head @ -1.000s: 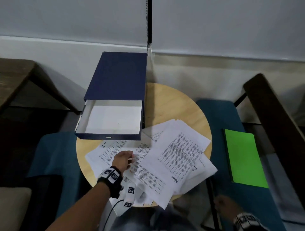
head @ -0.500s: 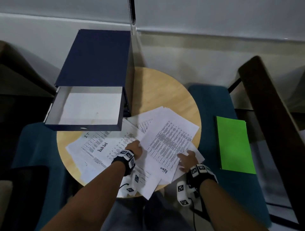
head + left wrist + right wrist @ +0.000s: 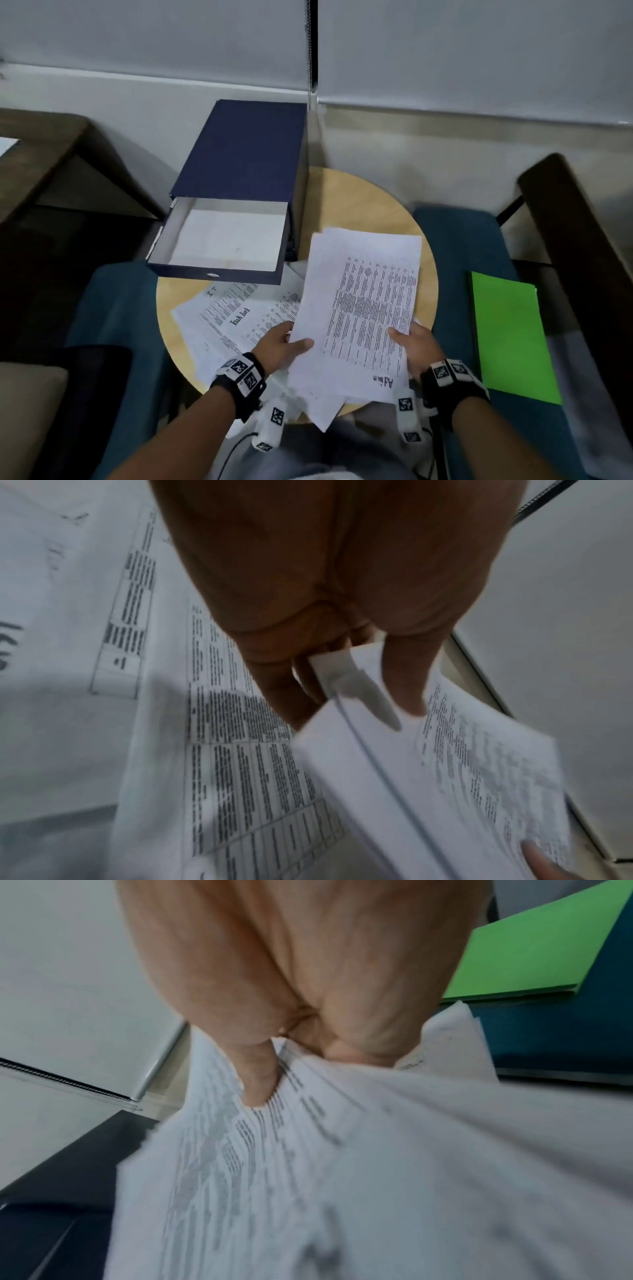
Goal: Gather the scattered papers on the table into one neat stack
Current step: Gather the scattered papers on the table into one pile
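Note:
A bundle of printed white papers is lifted off the round wooden table, held between both hands. My left hand pinches its left edge, thumb on top and fingers underneath, as the left wrist view shows on the bundle. My right hand grips the lower right edge, thumb on the printed face of the bundle. More loose sheets, one headed "Task list", still lie spread on the table's left half.
A dark blue box file with its white drawer pulled open stands at the table's back left. A green folder lies on the teal seat at right. Dark wooden furniture flanks both sides.
My right hand came up from below the table onto the papers. Both hands then took hold of the top sheets and raised them together, turning them more upright.

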